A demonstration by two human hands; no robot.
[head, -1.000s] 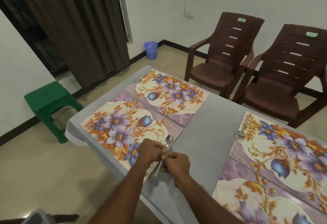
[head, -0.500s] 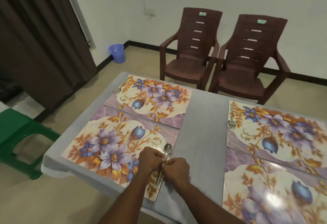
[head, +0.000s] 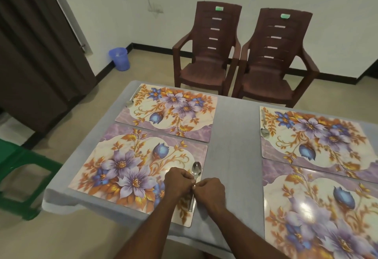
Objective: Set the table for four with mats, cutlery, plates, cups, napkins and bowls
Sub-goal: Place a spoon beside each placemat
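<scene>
Several floral mats lie on the grey-clothed table [head: 233, 128]. On the right edge of the near left mat [head: 131, 166] lies a steel spoon [head: 196, 171], bowl pointing away from me. My left hand [head: 178, 183] and my right hand [head: 210, 193] meet over its handle, and both pinch it with curled fingers. The handle's middle is hidden under them. A second spoon [head: 131, 100] rests at the left edge of the far left mat [head: 173, 109], and a third spoon [head: 264, 130] lies on the left edge of the far right mat [head: 315, 136].
Two brown plastic chairs [head: 206, 54] [head: 274, 60] stand at the table's far end. A blue bin [head: 119, 58] sits by the wall, a green stool [head: 18, 179] on the floor at left, and a dark curtain [head: 34, 44] hangs behind it.
The camera has swung right and tilted, bringing both chairs and the right mats further into view. Both hands stay on the spoon at the near left mat's right edge.
</scene>
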